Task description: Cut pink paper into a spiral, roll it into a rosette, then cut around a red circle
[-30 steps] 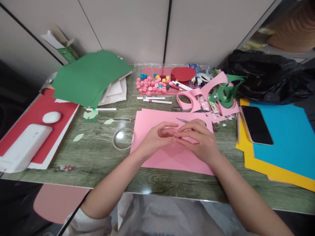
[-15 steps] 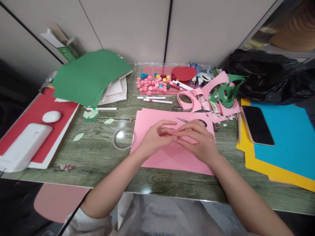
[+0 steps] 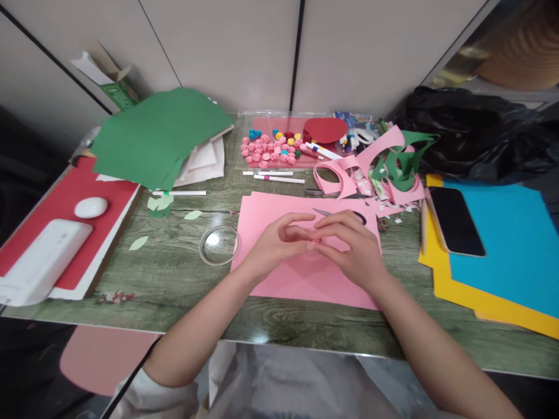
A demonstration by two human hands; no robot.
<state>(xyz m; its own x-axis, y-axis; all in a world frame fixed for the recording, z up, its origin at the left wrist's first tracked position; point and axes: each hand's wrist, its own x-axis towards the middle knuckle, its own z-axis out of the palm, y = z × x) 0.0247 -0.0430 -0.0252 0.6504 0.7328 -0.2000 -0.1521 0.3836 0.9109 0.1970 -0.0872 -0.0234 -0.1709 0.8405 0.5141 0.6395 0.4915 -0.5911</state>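
No word, number or brand can be read for certain. Pale lettering stands on the green face of the carton (image 3: 121, 95) near the back left corner of the bench (image 3: 174, 262), too small and blurred to make out. Faint grey marks show on the white device (image 3: 48, 262) by the front left corner, illegible. The blue printed packaging (image 3: 345, 118) at the back edge is likewise unreadable.

Soft light; glare spots on tabletop (image 3: 174, 262); lower-left corner dark.
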